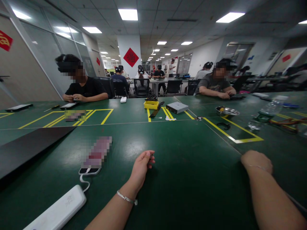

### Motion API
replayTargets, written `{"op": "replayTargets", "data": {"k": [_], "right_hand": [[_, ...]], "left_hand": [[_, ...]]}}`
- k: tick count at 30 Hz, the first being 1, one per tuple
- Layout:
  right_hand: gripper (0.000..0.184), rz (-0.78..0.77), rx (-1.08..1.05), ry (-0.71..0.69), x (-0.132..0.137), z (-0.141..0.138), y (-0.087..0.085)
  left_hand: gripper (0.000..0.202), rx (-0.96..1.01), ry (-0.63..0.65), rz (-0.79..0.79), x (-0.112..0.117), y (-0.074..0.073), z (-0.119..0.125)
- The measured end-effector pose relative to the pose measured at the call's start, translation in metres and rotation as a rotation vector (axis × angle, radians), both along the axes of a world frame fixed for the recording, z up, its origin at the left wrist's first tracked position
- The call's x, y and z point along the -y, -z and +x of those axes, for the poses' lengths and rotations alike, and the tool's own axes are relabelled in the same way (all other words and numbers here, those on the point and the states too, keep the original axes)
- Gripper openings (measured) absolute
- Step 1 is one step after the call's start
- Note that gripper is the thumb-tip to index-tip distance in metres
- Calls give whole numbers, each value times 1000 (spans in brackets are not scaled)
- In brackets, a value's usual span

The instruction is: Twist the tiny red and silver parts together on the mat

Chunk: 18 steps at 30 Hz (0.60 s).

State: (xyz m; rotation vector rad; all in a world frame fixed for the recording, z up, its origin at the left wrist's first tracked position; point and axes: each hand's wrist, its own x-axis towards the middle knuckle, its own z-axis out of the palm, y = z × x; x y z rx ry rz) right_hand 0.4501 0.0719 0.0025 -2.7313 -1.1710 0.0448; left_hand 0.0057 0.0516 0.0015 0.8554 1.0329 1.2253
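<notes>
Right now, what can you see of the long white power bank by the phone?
The power bank is a long white slab with rounded corners, smooth and plastic-looking, with a faint grey mark on top. It lies flat on the green table at the near left, its lower end cut off by the picture's edge. A white cable runs from its upper end to the phone. No hand touches it.

No legible txt; red diamond sign (130,57) char. too blurred.
</notes>
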Motion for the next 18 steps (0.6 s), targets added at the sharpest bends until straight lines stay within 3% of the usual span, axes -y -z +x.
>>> {"op": "replayTargets", "data": {"k": [5,8,12,14,18], "right_hand": [[29,119,-47,-65,-6,-32,-15],[25,220,-157,-180,-20,-72,-18],[13,361,-687,-520,-29,-157,-19],[17,395,-1011,-674,-24,-203,-20],[26,306,-1435,-842,-3,-270,-24]], "left_hand": [[32,-25,-10,24,-1,2,2],[29,-90,-37,59,0,1,4],[24,-144,-58,105,1,1,4],[23,-145,-41,118,1,1,4],[28,-135,-27,140,0,0,4]]}}
